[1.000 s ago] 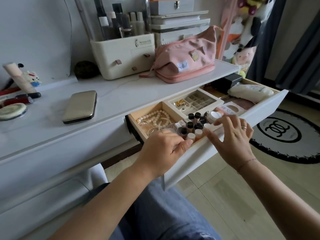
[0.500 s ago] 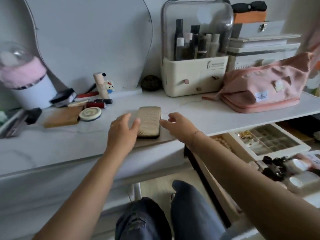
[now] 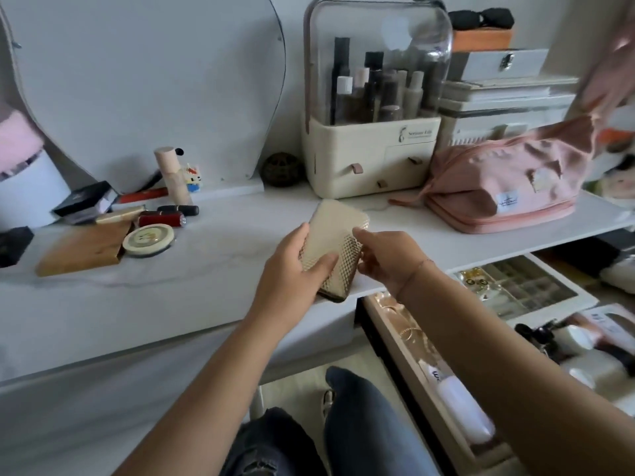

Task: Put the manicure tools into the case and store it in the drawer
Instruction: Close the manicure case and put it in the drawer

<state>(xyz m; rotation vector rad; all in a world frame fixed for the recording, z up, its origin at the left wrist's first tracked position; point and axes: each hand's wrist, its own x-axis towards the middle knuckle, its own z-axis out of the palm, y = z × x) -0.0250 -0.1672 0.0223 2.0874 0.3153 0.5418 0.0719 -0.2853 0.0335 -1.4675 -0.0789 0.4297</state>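
Gold and quilted, the closed case point(image 3: 335, 249) sits at the middle of our view, tilted above the white tabletop's point(image 3: 213, 266) front edge. Our left hand point(image 3: 292, 266) clasps its nine-o'clock side; our right hand point(image 3: 385, 259) pinches its three-o'clock edge. The open drawer point(image 3: 405, 341) lies toward four o'clock.

This is a home, at a dressing table in what looks like a bedroom. A white vanity top point(image 3: 213, 269) stands against the wall with a large rounded mirror point(image 3: 144, 84) at the far left. A cream cosmetics organiser point(image 3: 371, 156) with a clear domed lid holds bottles at the far middle, and a pink toiletry bag point(image 3: 508, 187) lies to its right. Lipsticks point(image 3: 161, 219) and a round compact point(image 3: 148, 239) sit on the left. An open drawer point(image 3: 388, 324) at the near right holds jewellery and small bottles.
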